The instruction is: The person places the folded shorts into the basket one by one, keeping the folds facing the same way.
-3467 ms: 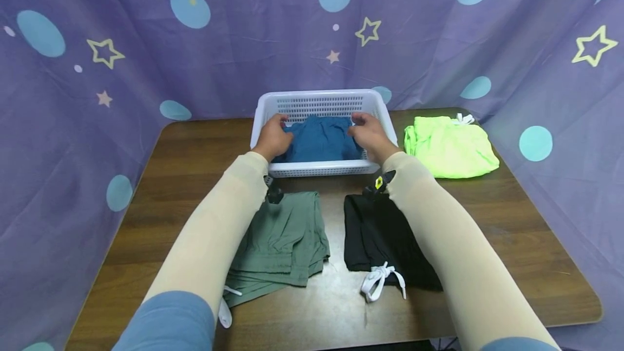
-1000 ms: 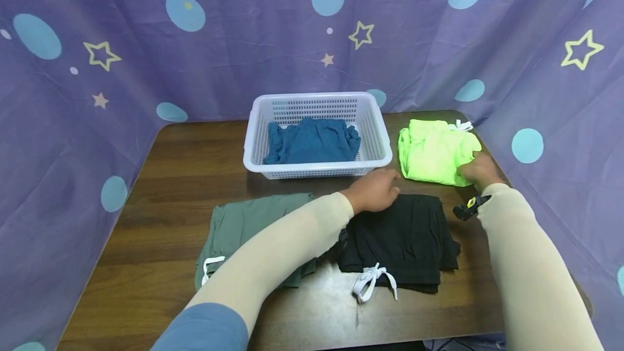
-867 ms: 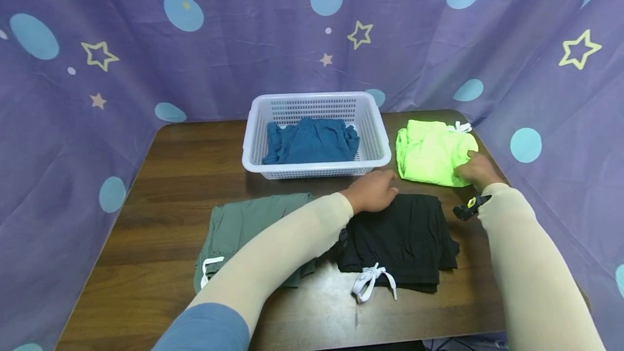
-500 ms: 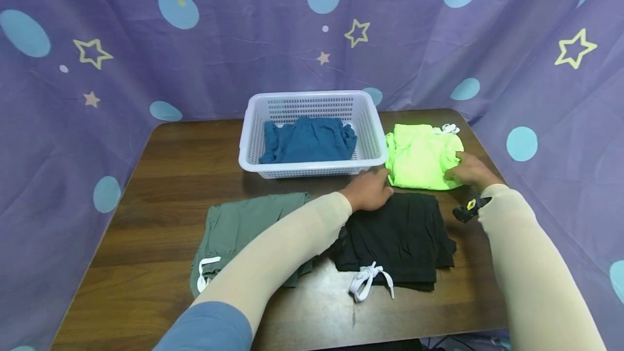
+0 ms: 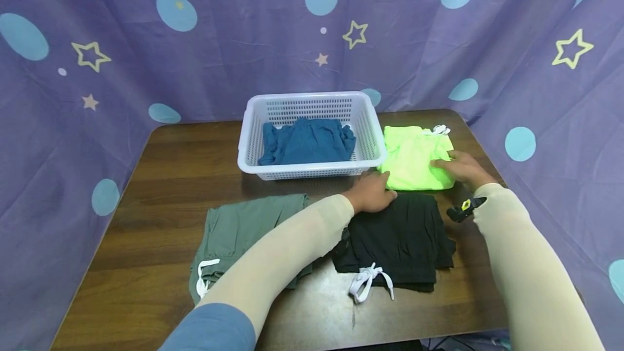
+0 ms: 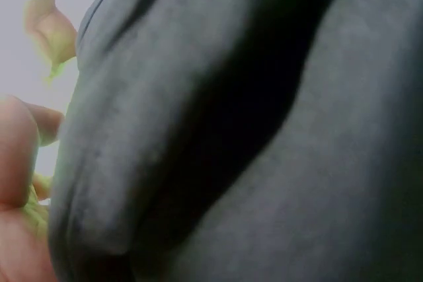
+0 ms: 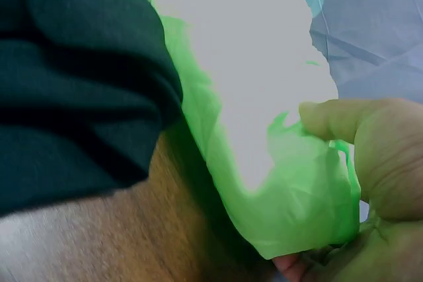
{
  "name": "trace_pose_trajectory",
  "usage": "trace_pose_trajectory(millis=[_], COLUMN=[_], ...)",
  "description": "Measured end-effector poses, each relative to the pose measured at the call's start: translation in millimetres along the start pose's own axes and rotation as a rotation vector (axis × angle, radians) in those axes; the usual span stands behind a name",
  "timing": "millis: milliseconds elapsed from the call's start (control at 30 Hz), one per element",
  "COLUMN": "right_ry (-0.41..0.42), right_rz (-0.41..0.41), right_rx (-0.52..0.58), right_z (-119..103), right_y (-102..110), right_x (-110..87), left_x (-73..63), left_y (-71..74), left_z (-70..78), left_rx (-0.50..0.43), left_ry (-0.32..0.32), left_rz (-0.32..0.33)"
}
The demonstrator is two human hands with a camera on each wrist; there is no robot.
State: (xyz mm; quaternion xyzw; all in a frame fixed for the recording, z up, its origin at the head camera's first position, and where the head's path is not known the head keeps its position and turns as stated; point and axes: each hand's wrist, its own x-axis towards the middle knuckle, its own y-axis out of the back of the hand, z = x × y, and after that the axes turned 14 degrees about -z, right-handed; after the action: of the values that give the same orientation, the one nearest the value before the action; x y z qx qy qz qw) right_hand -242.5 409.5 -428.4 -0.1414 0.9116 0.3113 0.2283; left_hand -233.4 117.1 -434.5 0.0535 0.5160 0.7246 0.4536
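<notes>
Folded neon yellow-green shorts with a white drawstring lie right of the white basket in the head view. My right hand pinches their right edge; in the right wrist view the thumb lies on top with fingertips underneath. At their front left corner is my left hand, its fingers curled at the cloth, reaching over the black shorts. Dark cloth fills most of the left wrist view, hiding part of that hand; neon cloth shows between its fingers.
The white plastic basket holds blue folded shorts at the back of the wooden table. Green folded shorts lie front left, partly beneath my left sleeve. A purple patterned curtain hangs behind.
Both hands have left the blue shorts in the basket and gone to the neon shorts. Over the last second the neon shorts have slid left toward the basket with my right hand.
</notes>
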Motion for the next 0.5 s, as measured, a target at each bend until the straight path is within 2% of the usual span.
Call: trace_pose_trajectory(millis=[133,333,400,500], right_ry=[0.044,0.028,0.016,0.011], right_rz=[0.043,0.078,0.084,0.088], right_rx=[0.039,0.072,0.08,0.123], right_z=[-2,-2,-2,-2], right_y=[-4,-6,-7,-8], right_x=[0.3,0.0,-0.8,-0.4], left_x=[2.1,1.7,1.3,0.7], left_y=[0.4,2.9,3.4,3.8], left_z=[-0.4,4.9,7.7,11.1], left_rx=[-0.011,-0.158,-0.237,-0.446], left_ry=[-0.015,-0.045,-0.043,-0.028], left_rz=[0.024,0.086,0.099,0.126])
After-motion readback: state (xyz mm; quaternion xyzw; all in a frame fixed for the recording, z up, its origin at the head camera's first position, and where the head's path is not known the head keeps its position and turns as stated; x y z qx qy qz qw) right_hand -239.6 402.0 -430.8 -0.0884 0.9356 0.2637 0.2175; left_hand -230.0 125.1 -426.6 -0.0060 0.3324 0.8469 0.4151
